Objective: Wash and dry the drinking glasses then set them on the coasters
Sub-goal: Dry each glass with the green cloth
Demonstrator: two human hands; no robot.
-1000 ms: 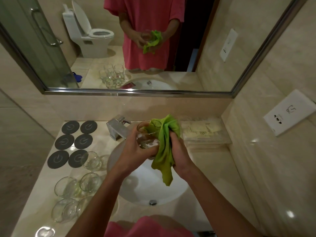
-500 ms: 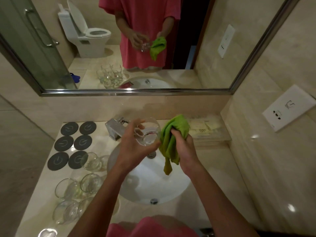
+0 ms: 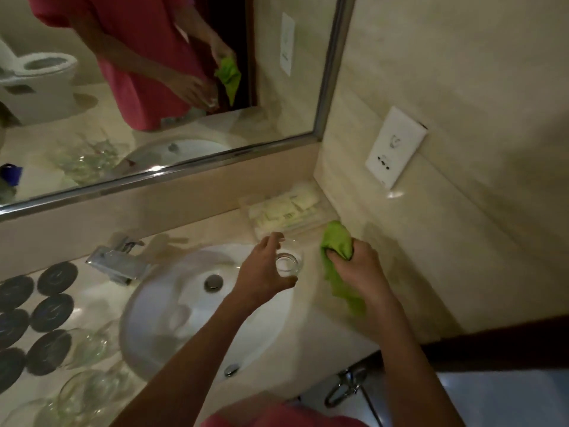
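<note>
Now the left hand [image 3: 261, 272] holds a clear drinking glass [image 3: 288, 263] upright, fingers curled round its rim, just past the right edge of the white sink [image 3: 191, 303]. The right hand [image 3: 358, 266], fingers clamped on a crumpled green cloth [image 3: 337, 241], rests nearby. Drying looks done; next, I judge, the glass must cross to the dark round coasters [image 3: 52, 312] at the desk's left edge.

The beige stone surface [image 3: 197, 232] had a white sink [image 3: 172, 306] sunk into it with a chrome faucet [image 3: 115, 265] behind. Dark round coasters [image 3: 52, 312] sat on the far left, clear glasses [image 3: 89, 346] beside them, and a clear tray of sachets [image 3: 286, 211] sat in the back right corner.
</note>
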